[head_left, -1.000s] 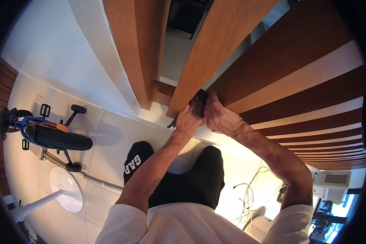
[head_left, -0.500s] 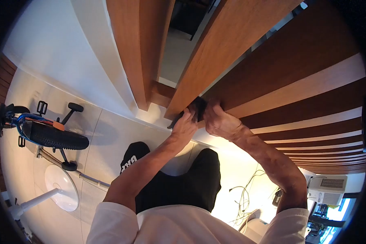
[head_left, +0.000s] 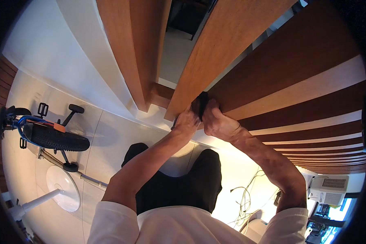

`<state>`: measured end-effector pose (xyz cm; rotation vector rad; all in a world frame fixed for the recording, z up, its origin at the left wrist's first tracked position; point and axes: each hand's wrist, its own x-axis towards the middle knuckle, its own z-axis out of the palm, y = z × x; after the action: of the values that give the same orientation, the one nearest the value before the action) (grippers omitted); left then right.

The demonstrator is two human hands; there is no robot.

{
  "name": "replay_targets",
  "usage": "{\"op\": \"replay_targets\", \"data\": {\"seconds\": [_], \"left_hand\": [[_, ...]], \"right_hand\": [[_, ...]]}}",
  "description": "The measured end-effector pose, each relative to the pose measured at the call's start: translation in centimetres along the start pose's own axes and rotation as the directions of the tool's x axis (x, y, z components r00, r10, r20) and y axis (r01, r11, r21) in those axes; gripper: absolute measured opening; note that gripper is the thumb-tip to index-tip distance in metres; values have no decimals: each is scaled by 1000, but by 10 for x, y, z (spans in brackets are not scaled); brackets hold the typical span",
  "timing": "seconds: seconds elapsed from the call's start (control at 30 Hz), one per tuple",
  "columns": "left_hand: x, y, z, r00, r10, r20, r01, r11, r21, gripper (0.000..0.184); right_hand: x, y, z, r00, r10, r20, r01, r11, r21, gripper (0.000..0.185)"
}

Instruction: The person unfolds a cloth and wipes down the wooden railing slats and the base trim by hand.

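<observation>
A soft black cloth is bunched between my two hands, low against a wooden slat of an upright slatted screen. My left hand is closed on the cloth at the near lower corner of that slat. On the other side, my right hand has its fingers curled round the cloth, in the gap before a darker slat. The fingertips of both hands are partly hidden, and most of the cloth is covered by the fingers.
To the left stand a small bicycle with training wheels and a white round-based stand. Loose cables lie on the tiled floor at right. A white boxy appliance is farther right. A white wall borders the screen.
My left hand has turned and drawn in slightly, and the cloth's end that stuck out at its left is now mostly hidden. My right hand has shifted slightly left.
</observation>
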<state>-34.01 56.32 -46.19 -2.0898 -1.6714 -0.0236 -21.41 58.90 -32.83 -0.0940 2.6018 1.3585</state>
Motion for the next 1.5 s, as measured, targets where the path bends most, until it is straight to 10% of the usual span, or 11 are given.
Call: {"op": "replay_targets", "data": {"seconds": [0.17, 0.7, 0.77, 0.8, 0.83, 0.87, 0.93, 0.97, 1.03, 1.13, 1.5], "left_hand": [[9, 11, 41, 990, -133, 43, 138, 876, -463, 56], [-64, 3, -30, 974, -225, 4, 172, 732, -659, 53], [-90, 3, -42, 838, -145, 525, 544, 170, -822, 59], [-105, 6, -41, 838, -147, 525, 544, 172, -821, 59], [-122, 9, -38, 885, -209, 417, 395, -142, -908, 63], [-134, 12, -36, 896, -297, 330, 184, -429, -884, 68], [-144, 6, -61, 872, -242, 425, 222, -579, -785, 68], [-148, 3, -77, 844, -181, 504, 243, -709, -662, 68], [-145, 0, -89, 857, -179, 483, 185, -768, -613, 52], [-144, 4, -84, 769, -302, 564, 321, -581, -748, 14], [-127, -10, -119, 828, -210, 520, 306, -608, -733, 18]], "right_hand": [[0, -4, 0, 1000, -9, -5, 9, 1000, 15, 43], [5, -11, -6, 993, 40, 115, -48, 996, 70, 36], [3, -22, -20, 989, 83, 126, -99, 987, 126, 36], [3, -26, -39, 965, 262, -3, -231, 857, 460, 34], [2, -36, -55, 886, 461, -55, -268, 604, 751, 35], [2, -52, -65, 884, 465, -45, -273, 593, 757, 35], [3, -83, -81, 509, 806, 303, -535, 20, 845, 30], [4, -94, -82, 500, 805, 318, -541, 4, 841, 30], [2, -123, -76, 368, 477, 798, -235, -783, 576, 24], [-7, -146, -72, 345, 612, 712, -185, -699, 690, 6], [-33, -126, -90, 355, 501, 789, 288, -862, 417, 15]]}}
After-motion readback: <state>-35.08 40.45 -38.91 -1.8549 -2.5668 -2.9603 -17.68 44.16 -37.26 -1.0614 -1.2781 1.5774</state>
